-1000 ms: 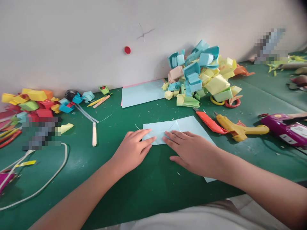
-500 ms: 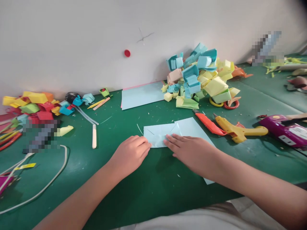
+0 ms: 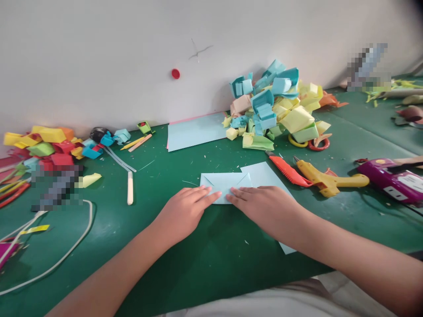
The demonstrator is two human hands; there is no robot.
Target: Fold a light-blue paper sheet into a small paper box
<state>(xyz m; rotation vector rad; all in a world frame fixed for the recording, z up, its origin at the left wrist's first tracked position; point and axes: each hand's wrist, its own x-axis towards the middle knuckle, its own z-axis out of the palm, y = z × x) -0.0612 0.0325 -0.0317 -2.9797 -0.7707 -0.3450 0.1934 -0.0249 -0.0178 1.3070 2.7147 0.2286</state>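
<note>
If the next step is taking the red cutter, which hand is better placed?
Probably the right hand: it is nearer the red cutter. The left hand is farther away; both touch the folded paper.

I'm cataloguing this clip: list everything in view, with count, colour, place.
Wall: one, off-white, back
Table: one, green, foreground
Folded paper: one, light blue, centre
Other paper: count unclear, light blue, right of it
Back sheets: two or more, blue and pink, by wall
Right heap: many papers, mostly blue and yellow, right
Left heap: many papers, mixed colours, left
Cutter: one, red, right
Glue gun: one, yellow, beside cutter
Box: one, purple, right
Rings: two, yellow and red, beside right heap
Stick: one, cream, left
Cable: one, white, lower left
Disc: one, red, on wall
Scraps: several, mixed, scattered
Blurred patches: two, grey, left and right
Left hand: one, bare, on folded paper
Right hand: one, bare, on folded paper
</note>
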